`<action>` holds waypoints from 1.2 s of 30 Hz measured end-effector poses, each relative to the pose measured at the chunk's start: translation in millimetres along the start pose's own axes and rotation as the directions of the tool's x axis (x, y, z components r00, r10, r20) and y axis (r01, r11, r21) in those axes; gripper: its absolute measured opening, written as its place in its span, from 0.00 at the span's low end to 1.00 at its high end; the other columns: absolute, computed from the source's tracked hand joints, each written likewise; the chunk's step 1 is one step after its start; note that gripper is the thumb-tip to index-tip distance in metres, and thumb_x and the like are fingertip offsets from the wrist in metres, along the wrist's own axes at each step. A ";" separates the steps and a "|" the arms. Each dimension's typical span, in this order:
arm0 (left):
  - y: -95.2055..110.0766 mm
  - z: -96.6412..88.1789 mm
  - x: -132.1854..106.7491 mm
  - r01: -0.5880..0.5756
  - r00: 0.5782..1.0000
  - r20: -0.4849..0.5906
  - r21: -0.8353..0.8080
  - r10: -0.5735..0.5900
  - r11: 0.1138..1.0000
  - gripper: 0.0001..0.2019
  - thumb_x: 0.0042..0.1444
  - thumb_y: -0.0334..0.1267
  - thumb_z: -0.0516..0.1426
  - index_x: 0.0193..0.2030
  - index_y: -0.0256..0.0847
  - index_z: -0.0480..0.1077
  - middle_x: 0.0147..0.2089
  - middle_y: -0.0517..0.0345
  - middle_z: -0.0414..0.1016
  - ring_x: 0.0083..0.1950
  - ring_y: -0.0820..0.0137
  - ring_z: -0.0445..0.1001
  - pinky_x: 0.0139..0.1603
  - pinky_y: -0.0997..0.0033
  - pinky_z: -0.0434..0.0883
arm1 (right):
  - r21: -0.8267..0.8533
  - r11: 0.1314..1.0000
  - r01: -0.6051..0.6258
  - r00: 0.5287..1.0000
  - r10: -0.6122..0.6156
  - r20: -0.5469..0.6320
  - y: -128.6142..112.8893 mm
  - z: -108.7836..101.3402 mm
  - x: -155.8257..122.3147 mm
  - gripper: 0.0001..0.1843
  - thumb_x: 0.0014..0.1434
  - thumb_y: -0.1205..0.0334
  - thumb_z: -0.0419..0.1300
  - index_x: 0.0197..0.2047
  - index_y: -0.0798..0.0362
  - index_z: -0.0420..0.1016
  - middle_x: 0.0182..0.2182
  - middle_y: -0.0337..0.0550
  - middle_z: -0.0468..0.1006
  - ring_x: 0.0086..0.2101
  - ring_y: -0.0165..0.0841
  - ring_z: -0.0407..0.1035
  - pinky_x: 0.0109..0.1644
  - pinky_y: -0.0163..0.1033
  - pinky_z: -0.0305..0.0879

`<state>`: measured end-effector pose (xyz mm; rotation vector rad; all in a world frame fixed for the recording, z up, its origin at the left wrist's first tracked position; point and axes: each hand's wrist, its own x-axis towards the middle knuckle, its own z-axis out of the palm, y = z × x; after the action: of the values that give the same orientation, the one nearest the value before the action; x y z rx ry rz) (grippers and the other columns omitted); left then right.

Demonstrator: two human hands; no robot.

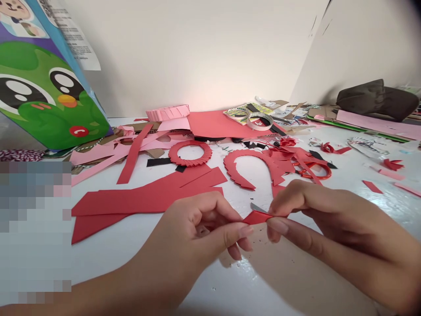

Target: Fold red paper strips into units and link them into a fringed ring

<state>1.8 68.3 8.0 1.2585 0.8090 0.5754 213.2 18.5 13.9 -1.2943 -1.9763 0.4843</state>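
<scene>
The left hand [194, 237] and the right hand [329, 219] meet above a white table [210, 281], pinching one small folded piece of red paper [257, 217] from either end between thumb and fingertips, the other fingers curled. The paper's middle shows, but its ends vanish behind the fingers. Just above it pokes a small grey metal tip [258, 207], partly hidden by the right hand and too cut off to name. Beyond the hands lie one closed, fringed red paper ring [190, 153] and one open, fringed red paper arc [243, 164], among loose red paper strips [144, 202] whose exact number the overlaps hide. Farther back sit one pink paper band [167, 113] and two rolls of tape, one plainly seen [259, 121] and one half-buried [237, 113]. A printed cartoon box [42, 96] is cut off at the left edge, and a pixelated patch [34, 232] hides the lower left.
</scene>
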 end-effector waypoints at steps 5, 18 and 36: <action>1.6 3.1 -0.7 -0.031 0.996 -0.075 0.198 0.046 0.980 0.08 0.56 0.33 0.64 0.26 0.43 0.73 0.23 0.68 0.77 0.27 0.77 0.75 0.29 0.82 0.70 | -0.072 0.983 0.167 0.986 -0.164 0.040 3.0 1.2 -0.2 0.04 0.69 0.56 0.60 0.44 0.45 0.73 0.35 0.36 0.84 0.30 0.30 0.78 0.29 0.30 0.72; 3.5 3.3 -4.5 -0.284 0.949 -0.002 0.432 0.316 0.856 0.06 0.53 0.31 0.65 0.28 0.46 0.76 0.26 0.71 0.81 0.28 0.79 0.76 0.28 0.89 0.70 | -0.112 0.963 0.245 0.969 -0.240 0.057 1.8 1.8 -1.3 0.11 0.72 0.57 0.57 0.36 0.47 0.74 0.29 0.36 0.84 0.26 0.29 0.79 0.25 0.30 0.69; -3.4 2.4 -2.9 -0.222 0.975 0.132 0.512 0.180 0.830 0.08 0.56 0.31 0.58 0.26 0.44 0.70 0.23 0.71 0.72 0.23 0.79 0.65 0.24 0.83 0.60 | -0.047 0.951 0.306 0.917 -0.281 0.283 4.1 3.0 -5.1 0.11 0.70 0.71 0.52 0.40 0.51 0.73 0.28 0.39 0.78 0.24 0.29 0.71 0.25 0.32 0.63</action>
<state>1.8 63.9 5.6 1.8789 0.7993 0.4814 214.8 15.9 7.5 -0.9965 -2.4012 0.4485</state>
